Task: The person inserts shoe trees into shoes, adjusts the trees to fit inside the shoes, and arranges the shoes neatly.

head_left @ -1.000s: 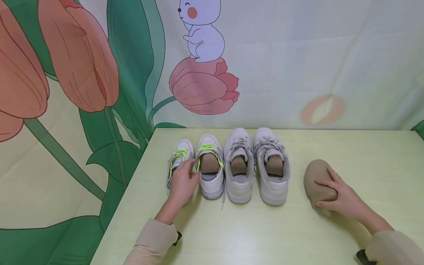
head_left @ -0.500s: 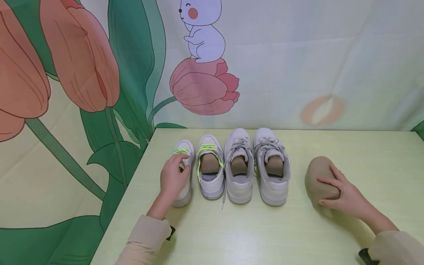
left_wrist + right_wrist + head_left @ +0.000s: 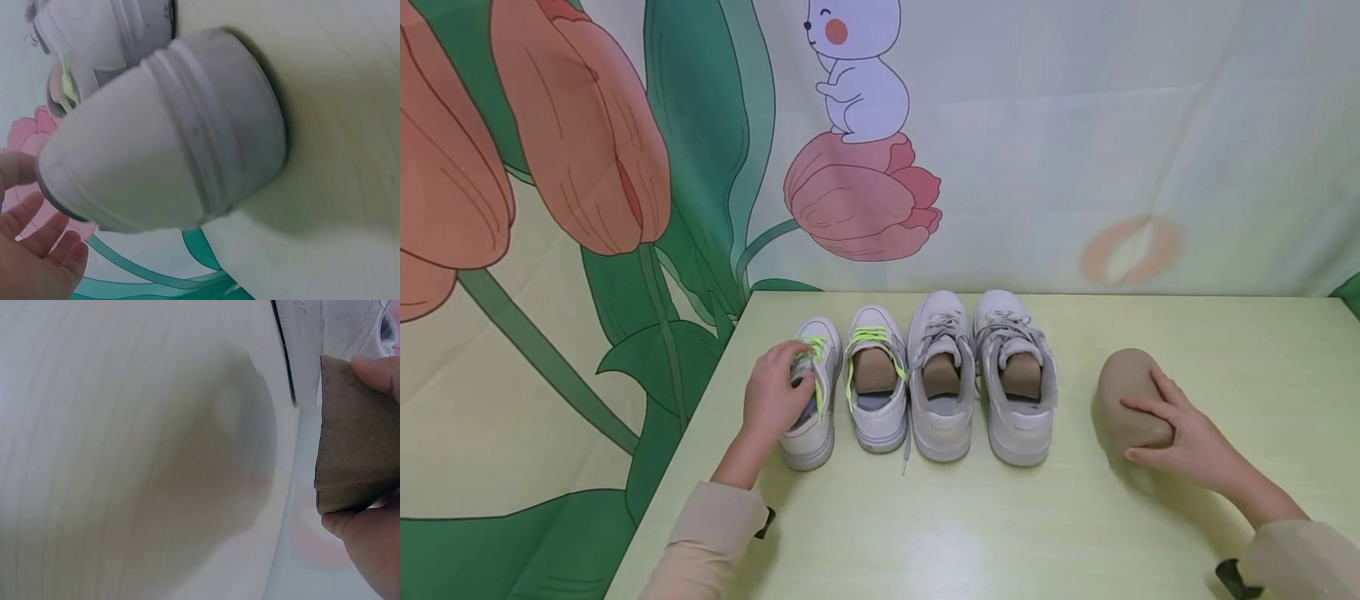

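My left hand (image 3: 771, 393) is at the leftmost white shoe (image 3: 808, 450), which has bright green laces. Its thumb and index finger are near the tongue and laces, a gap showing between them. In the left wrist view the shoe's heel (image 3: 144, 137) hides the thumb tip, while the other fingers (image 3: 45, 234) spread loosely. My right hand (image 3: 1195, 442) grips a brown molded-pulp shoe insert (image 3: 1129, 398) above the table at the right. The right wrist view shows the insert's square end (image 3: 359, 434) between thumb and fingers.
A second green-laced shoe (image 3: 880, 429) and two larger white shoes (image 3: 942, 433) stand in the row, brown inserts in their openings. The pale table (image 3: 925, 533) ends at a printed cloth backdrop (image 3: 1037, 167). One loose lace (image 3: 906, 454) hangs between shoes.
My left hand has shifted left, from over the leftmost shoe to its left side, uncovering its heel and laces. My right hand has drifted slightly right with the shoe insert.
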Demonstrator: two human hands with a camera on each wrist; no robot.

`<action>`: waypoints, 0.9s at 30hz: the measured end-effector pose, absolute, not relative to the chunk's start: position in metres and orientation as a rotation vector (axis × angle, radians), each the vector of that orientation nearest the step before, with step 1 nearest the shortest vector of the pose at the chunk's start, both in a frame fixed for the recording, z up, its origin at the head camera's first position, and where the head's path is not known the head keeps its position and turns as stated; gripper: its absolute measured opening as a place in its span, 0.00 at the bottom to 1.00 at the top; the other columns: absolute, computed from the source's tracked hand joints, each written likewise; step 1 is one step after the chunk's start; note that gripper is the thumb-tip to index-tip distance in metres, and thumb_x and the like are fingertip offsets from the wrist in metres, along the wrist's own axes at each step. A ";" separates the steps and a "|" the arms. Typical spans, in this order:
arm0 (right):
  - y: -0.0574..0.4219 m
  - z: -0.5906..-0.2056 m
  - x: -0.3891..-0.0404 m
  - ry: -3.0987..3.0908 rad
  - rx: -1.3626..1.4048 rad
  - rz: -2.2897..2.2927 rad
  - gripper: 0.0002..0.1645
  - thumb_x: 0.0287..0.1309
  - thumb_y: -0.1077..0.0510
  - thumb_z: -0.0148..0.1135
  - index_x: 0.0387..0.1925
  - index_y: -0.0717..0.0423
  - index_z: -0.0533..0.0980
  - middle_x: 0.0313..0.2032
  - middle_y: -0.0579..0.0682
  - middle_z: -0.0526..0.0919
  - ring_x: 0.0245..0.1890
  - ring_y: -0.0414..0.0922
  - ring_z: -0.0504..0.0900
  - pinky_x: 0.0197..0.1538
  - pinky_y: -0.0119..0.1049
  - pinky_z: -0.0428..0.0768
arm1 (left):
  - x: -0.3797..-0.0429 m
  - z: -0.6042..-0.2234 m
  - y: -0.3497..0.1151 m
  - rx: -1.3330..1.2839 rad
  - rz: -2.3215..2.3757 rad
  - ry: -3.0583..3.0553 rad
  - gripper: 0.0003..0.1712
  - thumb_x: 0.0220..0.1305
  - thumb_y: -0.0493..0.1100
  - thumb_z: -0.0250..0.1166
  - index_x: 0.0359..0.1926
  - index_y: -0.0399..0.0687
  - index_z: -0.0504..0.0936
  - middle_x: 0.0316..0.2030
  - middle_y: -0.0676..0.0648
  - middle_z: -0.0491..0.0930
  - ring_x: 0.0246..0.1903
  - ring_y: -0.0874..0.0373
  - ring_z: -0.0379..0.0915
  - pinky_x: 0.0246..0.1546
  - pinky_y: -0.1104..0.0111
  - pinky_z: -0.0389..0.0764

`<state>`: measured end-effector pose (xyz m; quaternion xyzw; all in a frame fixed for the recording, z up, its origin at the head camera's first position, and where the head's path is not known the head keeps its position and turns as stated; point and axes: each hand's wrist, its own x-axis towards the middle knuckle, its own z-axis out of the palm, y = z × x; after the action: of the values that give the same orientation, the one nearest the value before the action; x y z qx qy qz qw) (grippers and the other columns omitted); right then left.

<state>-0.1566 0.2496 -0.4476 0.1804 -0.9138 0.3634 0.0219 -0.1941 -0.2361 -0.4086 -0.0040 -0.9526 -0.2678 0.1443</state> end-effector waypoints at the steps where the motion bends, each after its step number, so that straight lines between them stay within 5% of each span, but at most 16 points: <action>1: 0.250 -0.447 -0.157 -2.834 0.557 1.126 0.38 0.37 0.57 0.70 0.53 0.64 0.68 0.67 0.61 0.36 0.63 0.69 0.42 0.48 0.67 0.56 | -0.195 -0.409 -0.238 -0.023 -0.773 -2.758 0.23 0.52 0.41 0.59 0.52 0.45 0.71 0.56 0.43 0.68 0.57 0.47 0.61 0.55 0.53 0.64; 12: 0.251 -0.447 -0.156 -2.848 0.547 1.128 0.38 0.38 0.57 0.70 0.54 0.63 0.67 0.68 0.60 0.35 0.63 0.69 0.41 0.48 0.67 0.56 | -0.199 -0.415 -0.251 -0.088 -0.707 -2.890 0.38 0.49 0.41 0.63 0.61 0.42 0.59 0.63 0.37 0.56 0.63 0.42 0.47 0.59 0.47 0.56; 27: 0.251 -0.448 -0.157 -2.835 0.547 1.128 0.38 0.38 0.57 0.70 0.53 0.63 0.68 0.68 0.60 0.35 0.63 0.69 0.41 0.48 0.67 0.55 | -0.214 -0.430 -0.256 -0.010 -0.687 -2.932 0.40 0.49 0.41 0.64 0.63 0.43 0.56 0.61 0.38 0.58 0.59 0.40 0.56 0.54 0.48 0.63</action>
<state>-0.1568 0.2509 -0.4485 0.1763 -0.9144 0.3638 0.0210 -0.2140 -0.2557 -0.4301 -0.0033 -0.9716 -0.2278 0.0648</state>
